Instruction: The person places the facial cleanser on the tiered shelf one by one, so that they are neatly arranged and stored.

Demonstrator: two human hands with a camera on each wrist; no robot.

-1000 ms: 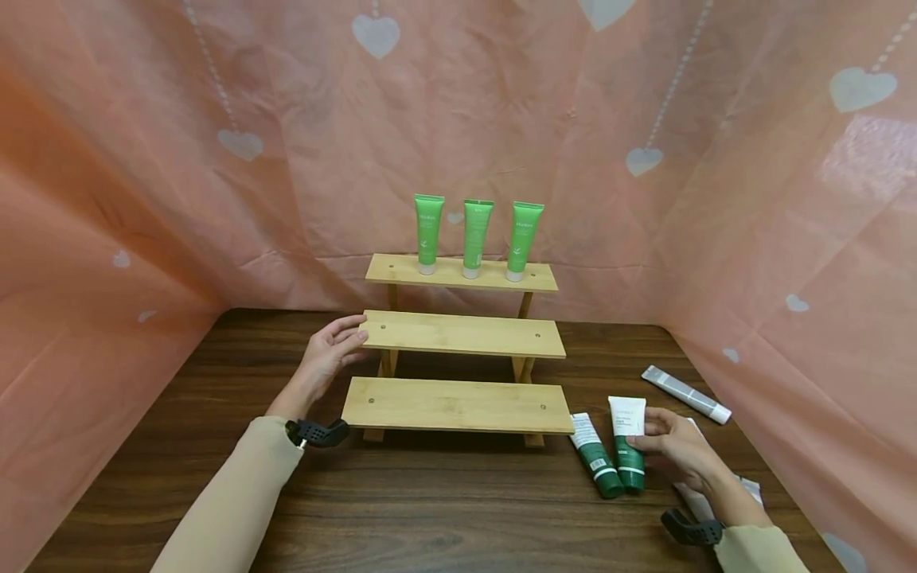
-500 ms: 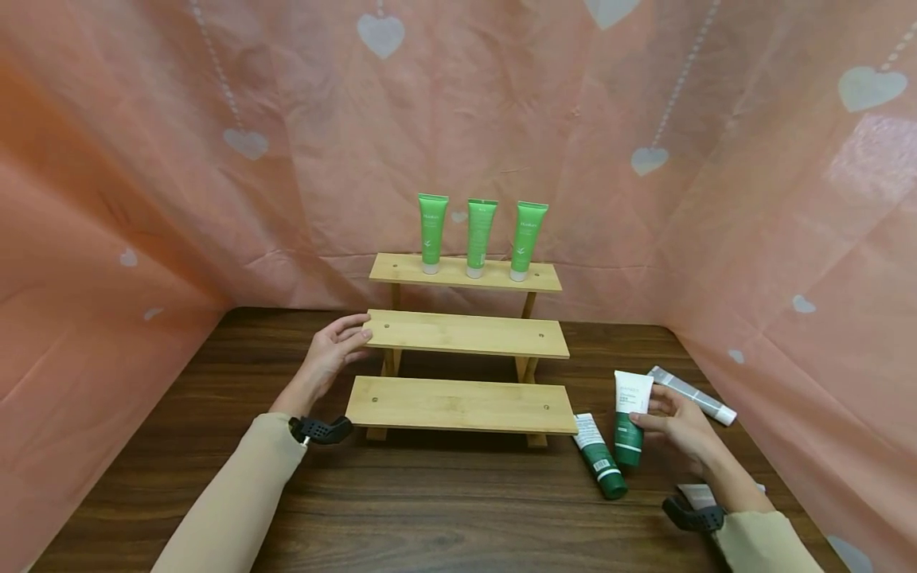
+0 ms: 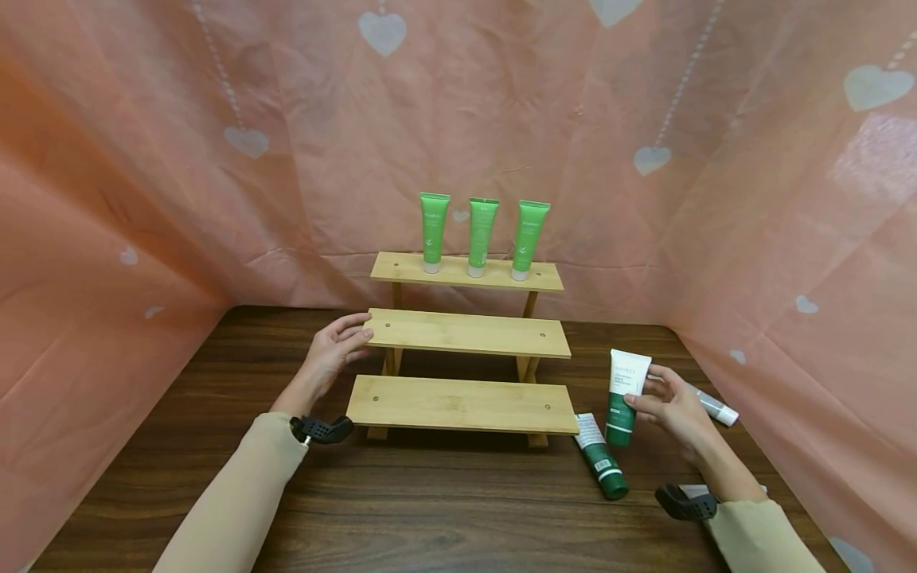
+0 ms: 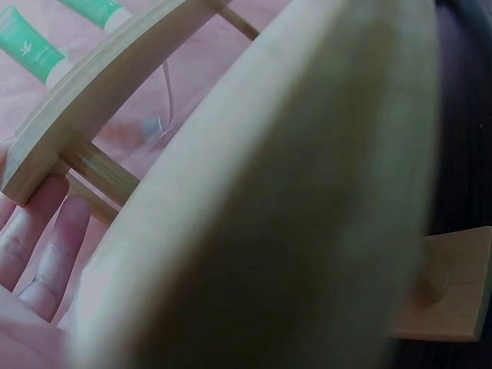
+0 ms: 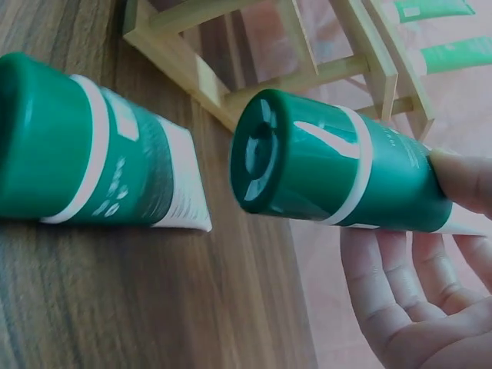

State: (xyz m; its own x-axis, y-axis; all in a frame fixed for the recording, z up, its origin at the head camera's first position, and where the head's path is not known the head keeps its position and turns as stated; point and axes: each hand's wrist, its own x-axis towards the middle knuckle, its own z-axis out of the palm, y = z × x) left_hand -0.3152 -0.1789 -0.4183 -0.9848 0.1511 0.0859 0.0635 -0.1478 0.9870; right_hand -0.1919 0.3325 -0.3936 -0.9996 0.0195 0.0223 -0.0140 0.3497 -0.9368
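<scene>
My right hand [image 3: 673, 410] pinches a green-and-white squeeze tube [image 3: 621, 414] between thumb and fingers, cap end down and raised off the table. The right wrist view shows the held tube [image 5: 323, 161] with its dark green cap toward the camera. Another such tube [image 3: 600, 458] lies on the table beside the stand's lowest shelf. My left hand [image 3: 333, 350] grips the left end of the middle shelf of a three-tier wooden display stand [image 3: 466, 332], thumb near the front edge. Several light green tubes [image 3: 481, 235] stand cap down in a row on the top shelf.
A grey-and-white tube [image 3: 716, 406] lies behind my right hand, partly hidden by it. Another pale tube [image 3: 695, 490] shows under my right wrist. A pink curtain [image 3: 286, 199] with hearts encloses the back and sides of the dark wooden table [image 3: 430, 509].
My right hand has lifted the green-and-white tube off the table, away from its neighbour, and moved it up and toward the back. My left hand keeps its place on the stand.
</scene>
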